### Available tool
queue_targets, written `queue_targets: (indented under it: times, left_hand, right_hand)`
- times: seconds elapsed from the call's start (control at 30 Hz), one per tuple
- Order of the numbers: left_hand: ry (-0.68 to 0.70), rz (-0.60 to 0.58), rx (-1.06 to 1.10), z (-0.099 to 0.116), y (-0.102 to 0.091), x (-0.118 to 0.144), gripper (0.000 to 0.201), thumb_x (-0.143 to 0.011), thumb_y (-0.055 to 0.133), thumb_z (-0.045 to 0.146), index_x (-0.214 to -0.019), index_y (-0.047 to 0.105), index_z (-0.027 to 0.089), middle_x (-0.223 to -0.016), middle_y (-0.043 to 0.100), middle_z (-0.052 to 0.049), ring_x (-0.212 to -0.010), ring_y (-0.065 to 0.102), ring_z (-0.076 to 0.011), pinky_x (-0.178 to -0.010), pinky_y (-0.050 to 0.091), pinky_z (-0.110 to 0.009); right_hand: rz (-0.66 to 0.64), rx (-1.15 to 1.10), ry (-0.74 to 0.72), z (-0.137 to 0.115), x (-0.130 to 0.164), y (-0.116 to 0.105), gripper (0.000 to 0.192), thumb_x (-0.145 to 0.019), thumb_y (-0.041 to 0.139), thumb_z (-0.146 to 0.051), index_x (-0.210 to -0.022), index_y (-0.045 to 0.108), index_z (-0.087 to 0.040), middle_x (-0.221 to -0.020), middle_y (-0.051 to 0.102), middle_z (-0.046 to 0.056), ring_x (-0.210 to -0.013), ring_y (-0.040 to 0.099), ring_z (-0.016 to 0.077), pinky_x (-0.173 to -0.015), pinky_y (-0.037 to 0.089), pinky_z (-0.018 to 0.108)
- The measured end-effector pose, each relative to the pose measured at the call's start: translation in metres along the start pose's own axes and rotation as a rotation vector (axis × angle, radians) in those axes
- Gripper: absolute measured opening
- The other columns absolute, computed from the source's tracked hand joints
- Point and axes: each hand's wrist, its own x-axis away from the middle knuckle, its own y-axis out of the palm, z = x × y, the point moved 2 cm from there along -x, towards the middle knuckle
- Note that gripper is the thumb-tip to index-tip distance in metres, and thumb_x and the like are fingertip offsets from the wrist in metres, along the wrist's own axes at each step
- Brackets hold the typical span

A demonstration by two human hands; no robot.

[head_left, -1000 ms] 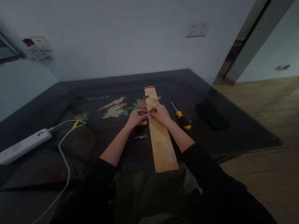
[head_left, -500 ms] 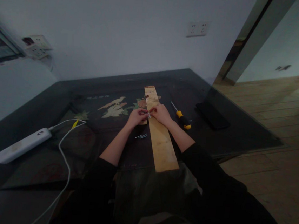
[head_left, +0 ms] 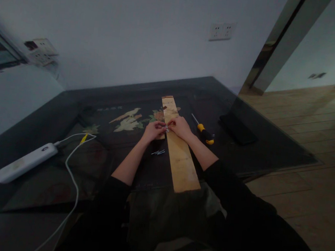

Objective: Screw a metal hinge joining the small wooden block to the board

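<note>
A wooden plank (head_left: 179,150) lies lengthwise on the dark surface (head_left: 51,130), loose screws (head_left: 158,152) just beside it. Farther on, the left hand (head_left: 152,131) and right hand (head_left: 180,127) together pinch a small metal piece (head_left: 166,129) on the plank. A yellow-handled screwdriver (head_left: 204,131) lies nearby.

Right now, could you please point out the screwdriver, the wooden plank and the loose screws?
screwdriver (head_left: 205,134): head view, yellow-and-black handle.
wooden plank (head_left: 181,162): head view, bare middle.
loose screws (head_left: 158,152): head view, middle of the cluster.

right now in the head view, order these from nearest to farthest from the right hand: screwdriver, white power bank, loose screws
1. Loose screws, on the table just below-left of the right hand.
2. Screwdriver, to its right; close call with the screws.
3. White power bank, far left.
</note>
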Motion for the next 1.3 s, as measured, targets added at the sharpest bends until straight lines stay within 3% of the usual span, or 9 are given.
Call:
queue_targets:
  times: [0.53,0.83,1.03,1.1,1.2,1.3]
  left_hand:
    - [-0.005,-0.003,0.008,0.001,0.001,0.0,0.023,-0.069,0.081,0.015,-0.089,0.069,0.013,-0.062,0.069,0.001,-0.053,0.062,-0.0109,-0.057,0.049,-0.022]
    - [-0.001,-0.003,-0.012,0.003,0.0,0.002,0.022,-0.071,0.079,0.016,-0.091,0.071,0.013,-0.062,0.069,0.0,-0.052,0.061,-0.0108,-0.058,0.048,-0.023]
    - [0.018,-0.001,-0.048,-0.002,0.0,0.0,0.023,-0.071,0.078,0.021,-0.092,0.07,0.014,-0.062,0.068,0.0,-0.053,0.06,-0.0117,-0.056,0.047,-0.023]
    - [0.022,0.015,-0.086,-0.004,-0.001,-0.002,0.024,-0.07,0.077,0.022,-0.092,0.071,0.014,-0.061,0.067,0.001,-0.052,0.059,-0.0125,-0.053,0.045,-0.023]
    - [0.057,0.034,-0.13,-0.006,-0.004,-0.007,0.025,-0.065,0.074,0.014,-0.09,0.072,0.013,-0.064,0.068,0.001,-0.058,0.062,-0.0143,-0.058,0.048,-0.024]
    - [0.085,0.015,-0.135,-0.008,-0.007,-0.011,0.026,-0.063,0.071,0.009,-0.089,0.073,0.014,-0.067,0.07,0.0,-0.066,0.065,-0.0154,-0.066,0.05,-0.025]
  right_hand:
    - [0.0,0.021,-0.017,-0.001,0.0,-0.002,0.02,-0.085,0.067,-0.027,-0.1,0.078,-0.018,-0.103,0.071,0.012,-0.102,0.06,0.0231,-0.088,0.045,0.031]
    - [0.03,-0.04,-0.04,-0.001,0.001,-0.01,0.016,-0.084,0.068,-0.021,-0.096,0.076,-0.015,-0.095,0.071,0.008,-0.087,0.06,0.017,-0.078,0.043,0.026]
    - [-0.012,-0.089,-0.017,-0.012,0.005,-0.028,0.014,-0.082,0.067,-0.018,-0.092,0.076,-0.014,-0.087,0.071,0.007,-0.078,0.06,0.0152,-0.07,0.04,0.025]
    - [-0.072,-0.149,-0.098,-0.022,0.009,-0.034,0.012,-0.082,0.068,-0.017,-0.089,0.076,-0.012,-0.083,0.071,0.006,-0.075,0.059,0.0136,-0.069,0.04,0.024]
    - [-0.307,-0.232,-0.291,-0.044,0.021,-0.03,0.008,-0.081,0.069,-0.013,-0.085,0.076,-0.012,-0.078,0.069,0.003,-0.072,0.058,0.011,-0.068,0.04,0.022]
    - [-0.474,-0.151,-0.424,-0.064,0.037,-0.018,0.009,-0.079,0.069,-0.01,-0.081,0.076,-0.015,-0.073,0.068,0.002,-0.068,0.056,0.0104,-0.065,0.037,0.022]
